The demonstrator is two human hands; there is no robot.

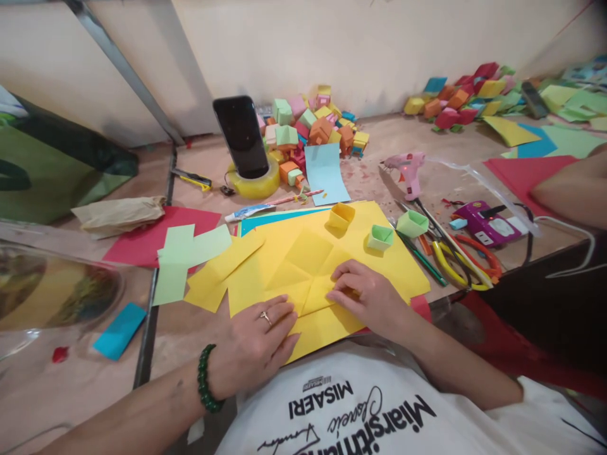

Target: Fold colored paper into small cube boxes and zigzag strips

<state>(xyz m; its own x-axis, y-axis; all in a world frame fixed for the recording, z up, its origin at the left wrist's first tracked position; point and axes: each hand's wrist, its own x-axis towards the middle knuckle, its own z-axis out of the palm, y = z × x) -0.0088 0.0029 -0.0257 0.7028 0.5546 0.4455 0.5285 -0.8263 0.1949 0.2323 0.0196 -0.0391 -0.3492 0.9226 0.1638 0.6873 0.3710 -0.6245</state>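
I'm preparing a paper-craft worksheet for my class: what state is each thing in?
Phone: propped up, screen dark.
Tape roll: lying flat.
Light blue paper: creased.
Paper bag: crumpled.
Yellow box: open-topped.
Pale green box nearest it: open-topped.
Creased yellow paper: partly folded, under both hands.
Left hand: spread on the paper.
Right hand: fingers bent, at the paper.

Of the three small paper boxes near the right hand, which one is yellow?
The leftmost box; it alone is yellow, while the middle box and the right box are light green.
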